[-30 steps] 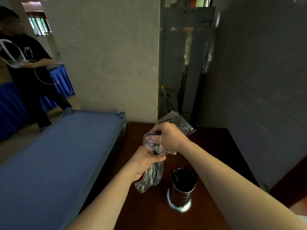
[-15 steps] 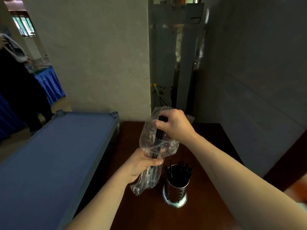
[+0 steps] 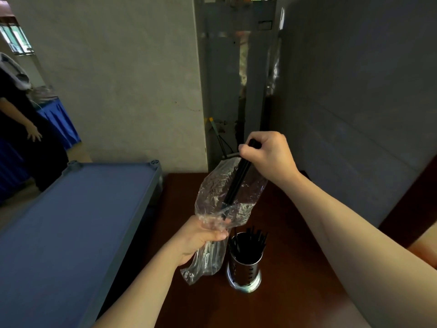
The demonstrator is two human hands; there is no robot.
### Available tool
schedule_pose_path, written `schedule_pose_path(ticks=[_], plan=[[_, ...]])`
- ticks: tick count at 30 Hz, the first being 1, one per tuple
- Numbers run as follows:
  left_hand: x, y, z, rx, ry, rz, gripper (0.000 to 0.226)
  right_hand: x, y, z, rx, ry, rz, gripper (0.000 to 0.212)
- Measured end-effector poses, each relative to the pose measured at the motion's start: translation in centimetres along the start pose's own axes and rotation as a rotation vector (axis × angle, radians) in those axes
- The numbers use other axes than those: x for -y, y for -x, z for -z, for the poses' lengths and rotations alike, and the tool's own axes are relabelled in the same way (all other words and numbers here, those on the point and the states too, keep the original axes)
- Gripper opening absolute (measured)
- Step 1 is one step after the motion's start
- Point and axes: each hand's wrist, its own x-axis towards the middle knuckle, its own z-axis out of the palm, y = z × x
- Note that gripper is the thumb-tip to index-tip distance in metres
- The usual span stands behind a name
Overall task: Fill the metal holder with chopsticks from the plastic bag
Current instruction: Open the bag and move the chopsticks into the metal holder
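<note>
Dark brown desk [image 3: 295, 304] carries the metal holder [image 3: 244, 268], upright and already bristling with black chopsticks. Just left of it, the left hand [image 3: 201, 237] grips the clear plastic bag [image 3: 227, 200] around its middle. Above, the right hand [image 3: 267, 152] pinches a black chopstick bundle [image 3: 236, 183] whose lower ends are still inside the bag.

A dark brown wooden desk [image 3: 283, 304] stands against a pale plaster wall [image 3: 118, 79] and a grey wall [image 3: 354, 91] on the right. A blue cot [image 3: 71, 221] lies to its left. A barred window [image 3: 16, 39] glows at far left, above blue-skirted tables [image 3: 61, 121].
</note>
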Motion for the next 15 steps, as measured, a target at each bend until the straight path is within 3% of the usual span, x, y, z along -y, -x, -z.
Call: schedule_pose_path(ticks=[7,15], plan=[[0.9,0.1,0.1,-0.049,0.010,0.032,0.035,-0.5,-0.8,2.2,-0.119,-0.064,-0.019,0.029],[2.2,-0.2,1.9,-0.261,0.128,0.087,0.034,-1.4,-1.1,5.2,-0.190,-0.039,-0.016,0.034]])
